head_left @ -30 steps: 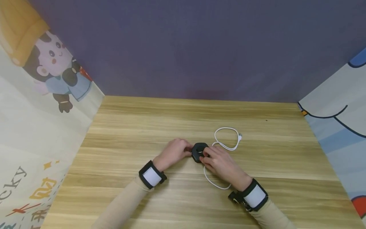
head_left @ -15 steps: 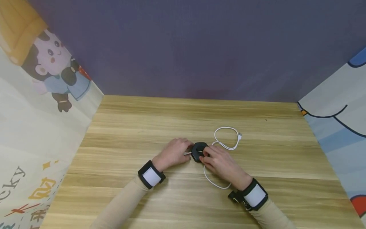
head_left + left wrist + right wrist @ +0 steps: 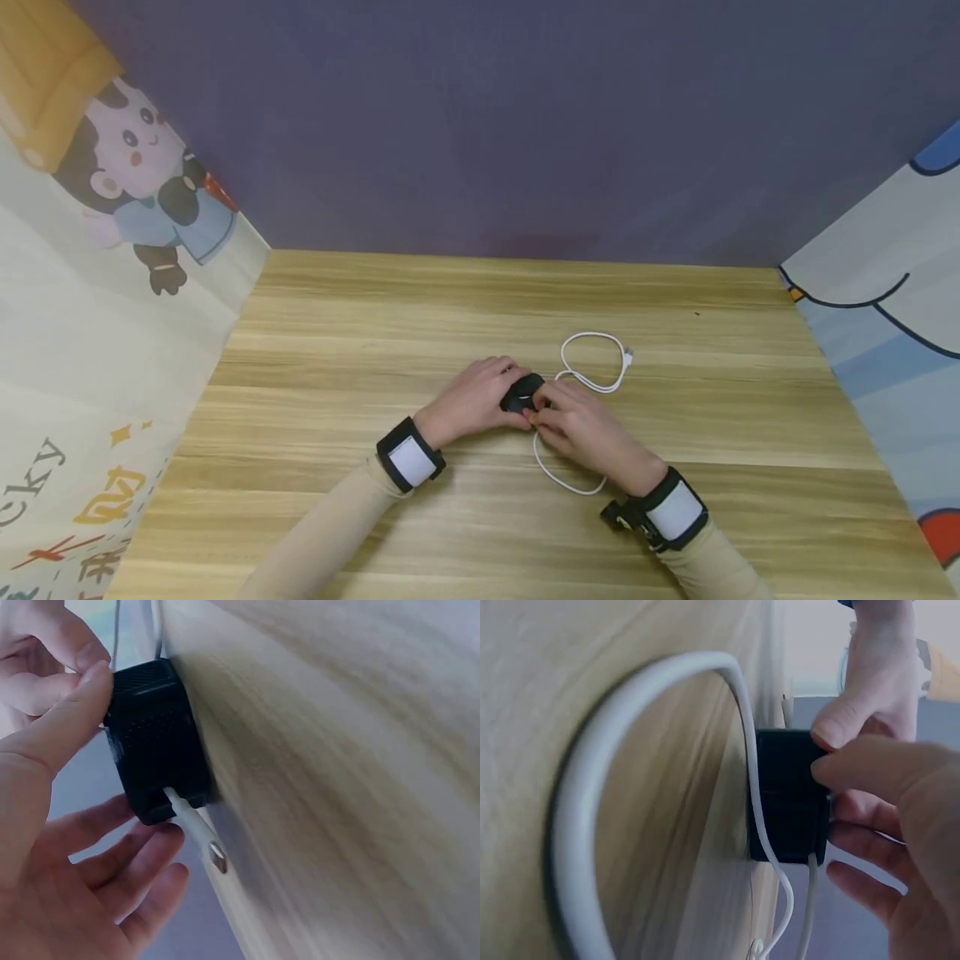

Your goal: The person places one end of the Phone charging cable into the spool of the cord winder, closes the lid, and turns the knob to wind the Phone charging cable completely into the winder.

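Observation:
A black, many-sided cable winder (image 3: pixel 519 395) with a hollow middle stands on the table between both hands. My left hand (image 3: pixel 477 396) grips it from the left, thumb on the near side and fingers on the far side. From the right, my right hand (image 3: pixel 581 421) holds it, fingertips at its open middle. A white USB cable (image 3: pixel 558 477) runs out of the winder on the right. In the left wrist view, a short white cable end (image 3: pixel 192 819) with a metal connector tip pokes from a slot in the winder's side. How the cable lies inside is hidden.
Behind the right hand the cable lies in a loop (image 3: pixel 592 335), its USB plug (image 3: pixel 628 358) on the wooden table (image 3: pixel 360 325). A purple-grey panel (image 3: pixel 480 125) closes off the back, with printed panels on both sides.
My left hand has shifted right, from the cable end at the winder's left edge to around the winder itself. The right hand stays nearly still at the winder.

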`<state>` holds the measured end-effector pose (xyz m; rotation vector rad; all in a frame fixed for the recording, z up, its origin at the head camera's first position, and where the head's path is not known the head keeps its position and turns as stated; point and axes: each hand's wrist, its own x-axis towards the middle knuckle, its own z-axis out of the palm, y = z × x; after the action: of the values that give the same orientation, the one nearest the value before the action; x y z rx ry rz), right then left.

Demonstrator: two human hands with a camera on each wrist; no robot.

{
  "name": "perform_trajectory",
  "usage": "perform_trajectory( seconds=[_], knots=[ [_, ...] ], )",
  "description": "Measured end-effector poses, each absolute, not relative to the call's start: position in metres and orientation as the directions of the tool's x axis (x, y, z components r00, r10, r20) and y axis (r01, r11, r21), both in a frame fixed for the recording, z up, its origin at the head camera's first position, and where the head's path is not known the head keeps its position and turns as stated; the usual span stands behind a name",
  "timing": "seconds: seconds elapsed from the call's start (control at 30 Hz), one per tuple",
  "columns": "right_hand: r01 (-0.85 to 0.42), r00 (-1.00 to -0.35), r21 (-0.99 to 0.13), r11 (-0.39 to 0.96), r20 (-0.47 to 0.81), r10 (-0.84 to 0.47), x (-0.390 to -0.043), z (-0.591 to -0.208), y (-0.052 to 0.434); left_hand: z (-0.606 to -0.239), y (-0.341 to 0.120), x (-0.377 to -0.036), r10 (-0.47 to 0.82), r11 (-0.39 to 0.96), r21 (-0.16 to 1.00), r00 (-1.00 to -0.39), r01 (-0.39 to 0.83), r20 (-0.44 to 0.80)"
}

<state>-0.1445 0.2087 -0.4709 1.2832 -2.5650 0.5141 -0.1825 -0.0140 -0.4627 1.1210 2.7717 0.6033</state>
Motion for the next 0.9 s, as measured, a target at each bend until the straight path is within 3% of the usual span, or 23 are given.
perform_trajectory(
  seconds=[0.1, 0.23, 0.43, 0.6, 0.9],
  knots=[
    [-0.792, -0.61, -0.305, 0.528, 0.372, -0.7, -0.149, -0.472, 0.216, -0.46, -0.01, -0.183, 0.683, 0.665, 0.381, -0.73, 0.643, 0.04],
    [-0.727, -0.687, -0.404, 0.556, 0.423, -0.591, -0.156, -0.471, 0.228, -0.457, -0.004, -0.184, 0.68, 0.685, 0.355, -0.733, 0.636, 0.001],
    [-0.625, -0.781, -0.396, 0.673, 0.33, -0.531, -0.164, -0.471, 0.239, -0.455, -0.002, -0.185, 0.671, 0.703, 0.348, -0.741, 0.621, -0.033],
    [-0.603, -0.797, -0.385, 0.698, 0.247, -0.552, -0.166, -0.474, 0.239, -0.455, -0.003, -0.186, 0.67, 0.698, 0.368, -0.741, 0.614, -0.035],
    [-0.598, -0.797, -0.427, 0.678, 0.226, -0.56, -0.166, -0.476, 0.235, -0.458, -0.007, -0.187, 0.68, 0.666, 0.439, -0.732, 0.603, -0.027]
  ],
)
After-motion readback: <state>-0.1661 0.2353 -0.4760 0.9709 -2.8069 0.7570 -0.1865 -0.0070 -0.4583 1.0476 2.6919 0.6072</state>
